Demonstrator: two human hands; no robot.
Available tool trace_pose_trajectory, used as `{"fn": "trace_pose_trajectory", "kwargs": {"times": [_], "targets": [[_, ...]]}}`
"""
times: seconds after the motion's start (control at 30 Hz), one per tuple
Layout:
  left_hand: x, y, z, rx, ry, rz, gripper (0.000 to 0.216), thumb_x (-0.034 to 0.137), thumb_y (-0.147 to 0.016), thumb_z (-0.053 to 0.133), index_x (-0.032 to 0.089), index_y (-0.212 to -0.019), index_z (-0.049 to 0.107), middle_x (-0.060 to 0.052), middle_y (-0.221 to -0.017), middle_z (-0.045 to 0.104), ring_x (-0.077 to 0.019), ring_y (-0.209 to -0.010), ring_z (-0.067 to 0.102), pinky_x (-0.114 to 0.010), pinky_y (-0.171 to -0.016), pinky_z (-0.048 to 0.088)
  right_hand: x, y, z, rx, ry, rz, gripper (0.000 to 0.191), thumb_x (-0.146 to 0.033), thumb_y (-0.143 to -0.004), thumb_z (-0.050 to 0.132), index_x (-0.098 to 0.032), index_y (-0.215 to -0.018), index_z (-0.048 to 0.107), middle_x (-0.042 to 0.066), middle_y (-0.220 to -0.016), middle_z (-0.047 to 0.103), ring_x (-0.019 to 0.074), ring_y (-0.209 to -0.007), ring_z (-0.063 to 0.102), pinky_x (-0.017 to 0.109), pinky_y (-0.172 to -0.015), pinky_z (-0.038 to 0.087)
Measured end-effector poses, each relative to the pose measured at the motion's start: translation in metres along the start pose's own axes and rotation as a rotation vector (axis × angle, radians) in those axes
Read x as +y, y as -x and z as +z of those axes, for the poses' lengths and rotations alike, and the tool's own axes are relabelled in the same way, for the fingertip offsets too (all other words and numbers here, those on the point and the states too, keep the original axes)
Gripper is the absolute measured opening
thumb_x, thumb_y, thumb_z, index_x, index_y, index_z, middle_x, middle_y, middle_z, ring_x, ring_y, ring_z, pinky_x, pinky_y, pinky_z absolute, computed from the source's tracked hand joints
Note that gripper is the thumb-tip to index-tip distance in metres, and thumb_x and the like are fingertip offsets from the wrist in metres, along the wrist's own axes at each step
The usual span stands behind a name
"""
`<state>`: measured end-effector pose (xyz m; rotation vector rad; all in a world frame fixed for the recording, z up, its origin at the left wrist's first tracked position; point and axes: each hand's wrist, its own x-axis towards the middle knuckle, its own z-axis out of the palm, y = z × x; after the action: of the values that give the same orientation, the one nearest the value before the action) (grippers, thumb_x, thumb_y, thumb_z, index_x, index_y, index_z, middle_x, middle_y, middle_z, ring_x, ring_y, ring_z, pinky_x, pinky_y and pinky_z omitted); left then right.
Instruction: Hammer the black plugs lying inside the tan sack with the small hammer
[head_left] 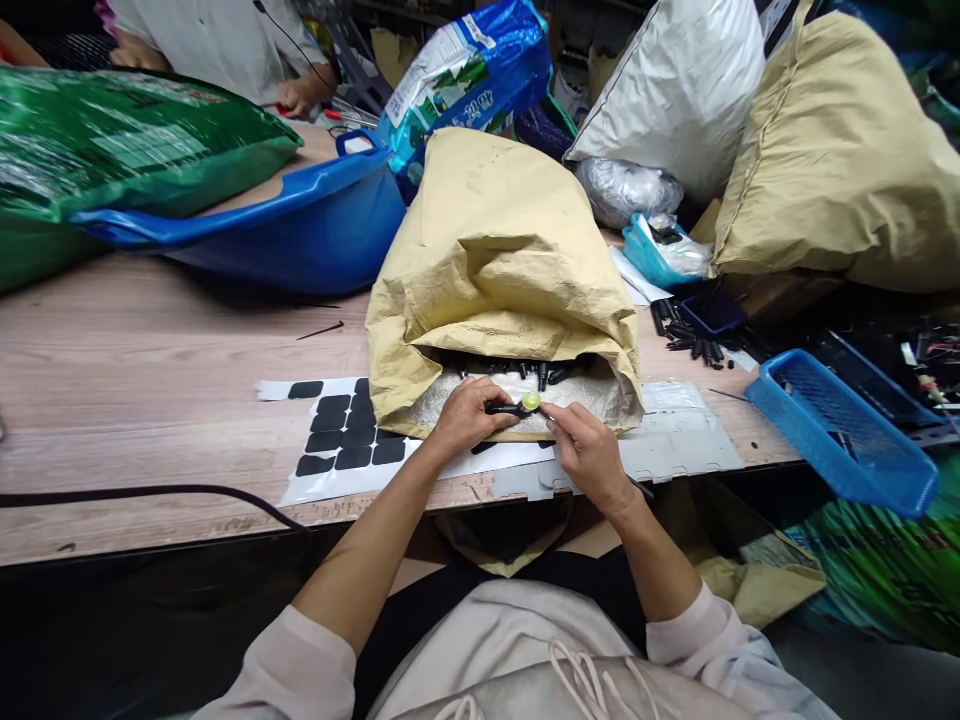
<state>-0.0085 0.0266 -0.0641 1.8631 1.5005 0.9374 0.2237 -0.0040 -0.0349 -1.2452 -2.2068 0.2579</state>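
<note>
My left hand is closed round a small black rod-shaped part with a yellow-green tip, held just in front of the mouth of a tan paper sack. My right hand is pinched close beside that tip; a thin dark tool pokes out behind its wrist. The sack lies on the wooden table with several black parts spilling at its opening. A white sheet of black adhesive pads lies left of my hands.
A blue tub and a green bag sit at back left, where another person's hand works. White and tan sacks pile up at right. A blue basket overhangs the right edge. A black cable runs along the front.
</note>
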Motion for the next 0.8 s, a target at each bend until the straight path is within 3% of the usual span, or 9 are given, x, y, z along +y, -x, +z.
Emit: {"fn": "trace_pose_trajectory", "kwargs": {"times": [0.17, 0.3, 0.57, 0.7, 0.8], "targets": [[0.0, 0.0, -0.001, -0.013, -0.018, 0.0, 0.013, 0.03, -0.075, 0.083, 0.023, -0.085, 0.077, -0.002, -0.088, 0.073, -0.0248, -0.096, 0.062, -0.037, -0.087, 0.047, 0.013, 0.0, -0.007, 0.073, 0.091, 0.019, 0.034, -0.028, -0.108, 0.048, -0.025, -0.133, 0.071, 0.005, -0.103, 0.073, 0.0171, -0.093, 0.069, 0.026, -0.078, 0.051], [0.0, 0.001, -0.001, -0.024, -0.06, 0.005, 0.014, 0.031, -0.076, 0.081, 0.022, -0.087, 0.076, -0.003, -0.09, 0.072, -0.0254, -0.096, 0.062, -0.038, -0.086, 0.047, 0.033, 0.0, -0.011, 0.073, 0.292, -0.005, 0.027, -0.024, -0.104, 0.055, -0.026, -0.121, 0.076, 0.003, -0.094, 0.071, 0.0176, -0.086, 0.065, 0.027, -0.074, 0.047], [0.0, -0.001, -0.002, -0.041, -0.07, 0.0, 0.018, 0.036, -0.079, 0.077, 0.022, -0.089, 0.074, -0.005, -0.091, 0.071, -0.0268, -0.096, 0.06, -0.038, -0.086, 0.045, 0.052, 0.003, 0.004, 0.109, 0.39, -0.084, 0.024, -0.021, -0.101, 0.057, -0.023, -0.117, 0.076, 0.005, -0.092, 0.069, 0.022, -0.089, 0.057, 0.032, -0.08, 0.044], [0.026, 0.018, -0.015, -0.059, 0.139, -0.031, 0.028, 0.047, -0.093, 0.062, 0.021, -0.095, 0.072, -0.005, -0.093, 0.072, -0.0237, -0.092, 0.059, -0.035, -0.084, 0.046, 0.05, 0.003, 0.005, 0.093, 0.398, -0.077, 0.024, -0.022, -0.1, 0.058, -0.024, -0.118, 0.074, 0.005, -0.093, 0.068, 0.0218, -0.089, 0.056, 0.032, -0.079, 0.044], [0.051, 0.056, -0.022, -0.285, 0.437, -0.109, 0.04, 0.056, -0.1, 0.053, 0.019, -0.097, 0.071, -0.004, -0.089, 0.071, -0.0189, -0.083, 0.06, -0.031, -0.078, 0.046, 0.05, 0.004, 0.005, 0.088, 0.403, -0.073, 0.024, -0.022, -0.101, 0.058, -0.024, -0.119, 0.074, 0.005, -0.095, 0.067, 0.0219, -0.089, 0.056, 0.033, -0.08, 0.043]]}}
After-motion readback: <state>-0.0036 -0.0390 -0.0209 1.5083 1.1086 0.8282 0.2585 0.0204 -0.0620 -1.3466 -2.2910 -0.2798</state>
